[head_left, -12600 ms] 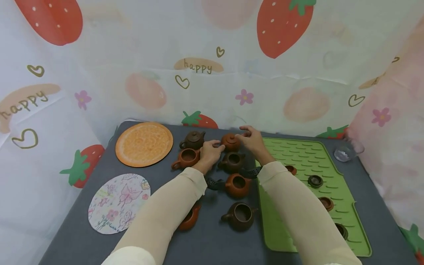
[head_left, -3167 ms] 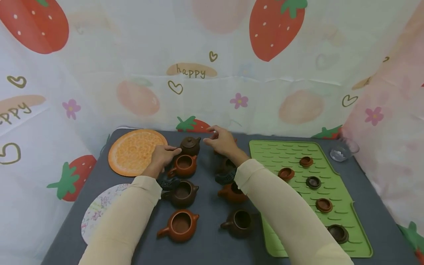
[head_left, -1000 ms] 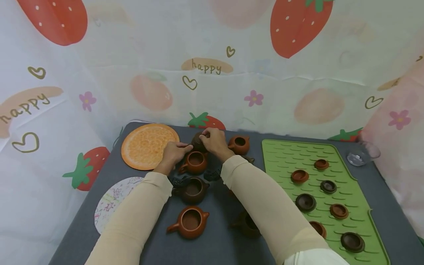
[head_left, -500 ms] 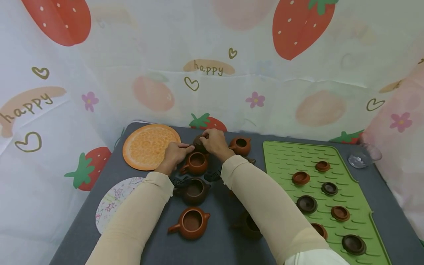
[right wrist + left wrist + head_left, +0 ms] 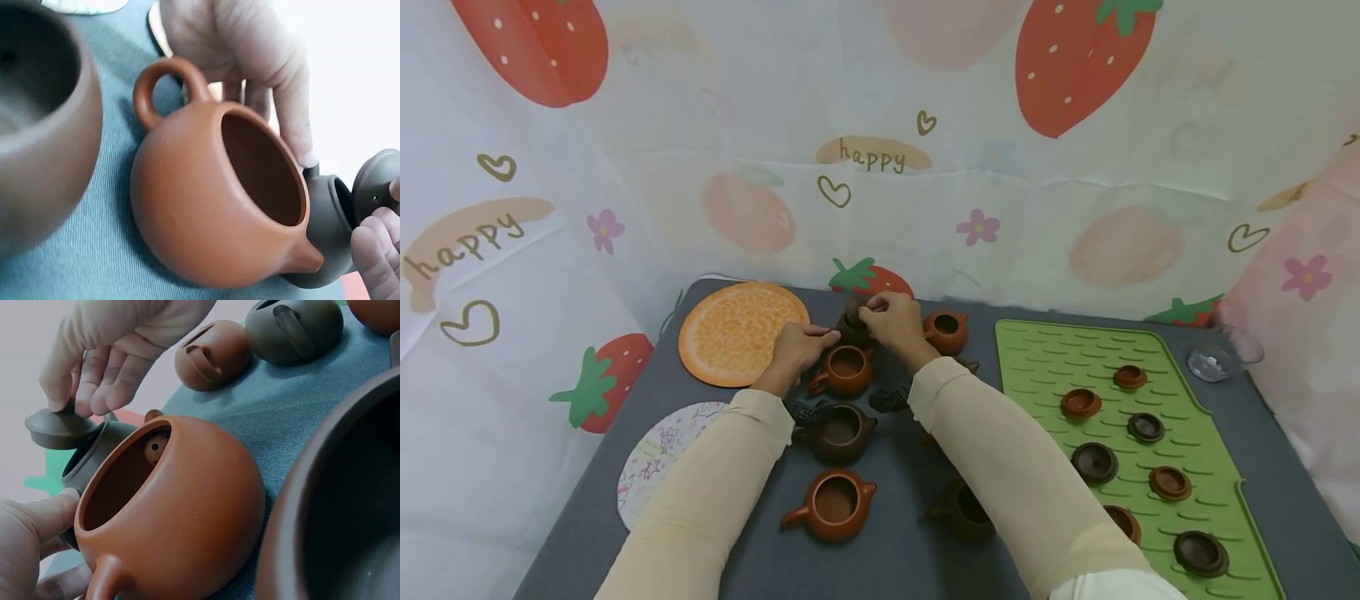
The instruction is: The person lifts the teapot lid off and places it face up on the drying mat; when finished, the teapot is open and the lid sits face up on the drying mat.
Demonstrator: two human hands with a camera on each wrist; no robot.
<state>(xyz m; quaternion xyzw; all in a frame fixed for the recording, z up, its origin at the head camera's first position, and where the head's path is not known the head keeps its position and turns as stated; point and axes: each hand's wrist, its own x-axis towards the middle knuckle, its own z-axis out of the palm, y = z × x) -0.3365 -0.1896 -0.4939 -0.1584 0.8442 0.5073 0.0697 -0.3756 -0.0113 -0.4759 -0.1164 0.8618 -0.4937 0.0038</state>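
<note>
At the back of the table stands a dark brown teapot (image 5: pixel 853 336), its mouth uncovered. My left hand (image 5: pixel 796 354) grips it at the handle side, the thumb on top in the right wrist view. Fingers of my right hand (image 5: pixel 897 325) pinch the knob of its dark teapot lid (image 5: pixel 57 430). That lid hangs tilted just above the opening, and a small hole shows in it in the right wrist view. Directly in front sits a lidless reddish-brown teapot (image 5: pixel 194 200), close to both wrists, with strainer holes inside at the spout.
More lidless teapots stand in two columns, among them a reddish one (image 5: pixel 835 504) in front and another (image 5: pixel 946 332) at back right. Several lids lie upside down on the green mat (image 5: pixel 1045 350). An orange round mat (image 5: pixel 741 333) and a glass cup (image 5: pixel 1213 360) flank them.
Earlier both hands were at the back right teapot; its lid now lies on the green mat. The hands moved left to the dark teapot, and the right hand has just raised its lid.
</note>
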